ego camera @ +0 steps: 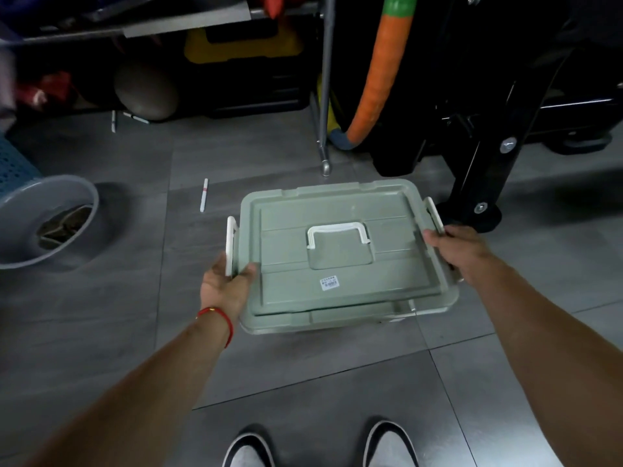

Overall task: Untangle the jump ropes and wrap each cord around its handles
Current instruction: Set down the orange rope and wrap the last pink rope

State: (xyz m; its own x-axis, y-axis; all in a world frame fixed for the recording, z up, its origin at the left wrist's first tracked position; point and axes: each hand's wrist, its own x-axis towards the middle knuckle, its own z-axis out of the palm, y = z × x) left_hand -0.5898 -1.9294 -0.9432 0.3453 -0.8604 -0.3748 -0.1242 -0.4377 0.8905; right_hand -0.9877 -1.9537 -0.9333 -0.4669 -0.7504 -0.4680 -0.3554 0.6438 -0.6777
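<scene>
Shoes [323, 448]: bottom centre, on grey tiles.
Left hand [225, 286]: fingers curled round box's left side latch [232, 246].
Right hand [463, 252]: gripped right edge.
Green lidded box [340, 264]: frame centre, closed.
Jump ropes: unseen.

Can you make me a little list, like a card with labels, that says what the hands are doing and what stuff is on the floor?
left hand: grips the left side of the green box
right hand: holds the box's right side
box lid: closed, white handle on top
jump ropes: not visible
floor: grey tiles, white stick lying left of the box
grey basin: far left
shoes: bottom edge
</scene>
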